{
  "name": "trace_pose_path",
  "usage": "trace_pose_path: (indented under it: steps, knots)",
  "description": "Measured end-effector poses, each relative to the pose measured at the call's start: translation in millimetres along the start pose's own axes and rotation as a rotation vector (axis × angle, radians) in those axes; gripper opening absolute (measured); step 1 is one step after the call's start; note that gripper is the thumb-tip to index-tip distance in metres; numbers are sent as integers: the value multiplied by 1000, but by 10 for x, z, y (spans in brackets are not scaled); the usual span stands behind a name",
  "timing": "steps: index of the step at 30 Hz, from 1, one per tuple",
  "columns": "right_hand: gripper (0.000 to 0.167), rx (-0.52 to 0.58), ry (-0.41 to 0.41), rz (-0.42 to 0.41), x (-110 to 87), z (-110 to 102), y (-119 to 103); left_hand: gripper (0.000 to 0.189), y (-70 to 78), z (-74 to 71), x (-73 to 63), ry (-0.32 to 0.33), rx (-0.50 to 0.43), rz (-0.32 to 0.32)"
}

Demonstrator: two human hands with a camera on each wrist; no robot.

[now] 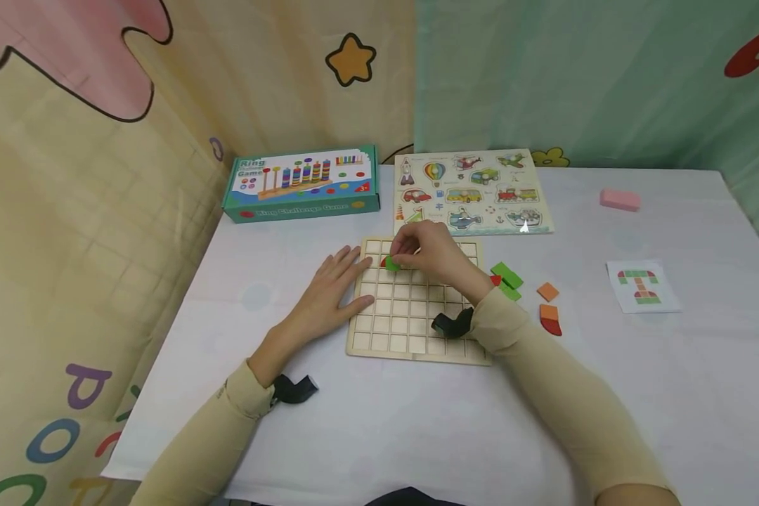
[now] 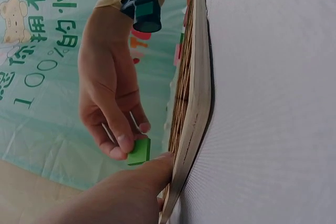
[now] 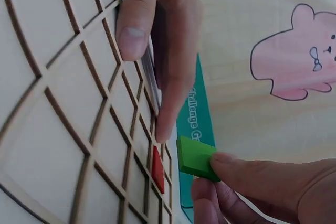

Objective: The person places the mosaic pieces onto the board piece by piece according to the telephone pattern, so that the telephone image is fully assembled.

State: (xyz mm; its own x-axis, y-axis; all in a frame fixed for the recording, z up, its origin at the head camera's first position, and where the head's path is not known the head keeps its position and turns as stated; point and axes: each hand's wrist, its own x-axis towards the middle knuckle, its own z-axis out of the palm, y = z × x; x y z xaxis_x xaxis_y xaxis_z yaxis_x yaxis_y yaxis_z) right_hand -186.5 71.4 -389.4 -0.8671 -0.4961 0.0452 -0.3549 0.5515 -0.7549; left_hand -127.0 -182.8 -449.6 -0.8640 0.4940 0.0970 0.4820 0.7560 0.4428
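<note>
A wooden grid board (image 1: 382, 325) lies on the white-covered table. My left hand (image 1: 325, 294) rests at its left edge, fingers extended, with fingertips at the rim. Over the board's upper left part, my right hand (image 1: 439, 254) pinches a green square tile (image 3: 195, 157) between thumb and fingers. In the right wrist view the tile is held tilted, above the grid. A red quarter-round piece (image 3: 158, 170) sits in a grid cell close by. The left wrist view shows the green tile near my left thumb (image 2: 155, 174).
Right of the board lie loose green tiles (image 1: 507, 273), orange squares (image 1: 548, 292) and a red quarter-round (image 1: 551, 326). Farther right are a pattern card (image 1: 664, 288) and a pink block (image 1: 620, 199). Behind the board stand a ring game box (image 1: 300, 209) and a vehicle picture puzzle (image 1: 439, 179).
</note>
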Motion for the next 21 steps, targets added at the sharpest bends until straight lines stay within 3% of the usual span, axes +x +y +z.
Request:
trace_pose_path:
  steps: [8, 15, 21]
  knots:
    - [4, 12, -14, -29, 19, 247, 54, 72, 10, -7, -1, -8, 17, -13]
    - [7, -104, -15, -63, 12, 294, 42, 71, 17, -17, 5, -25, 13, -31]
    - [19, -229, -87, -155, 39, 308, 76, 72, 34, -26, 10, -29, 14, -26]
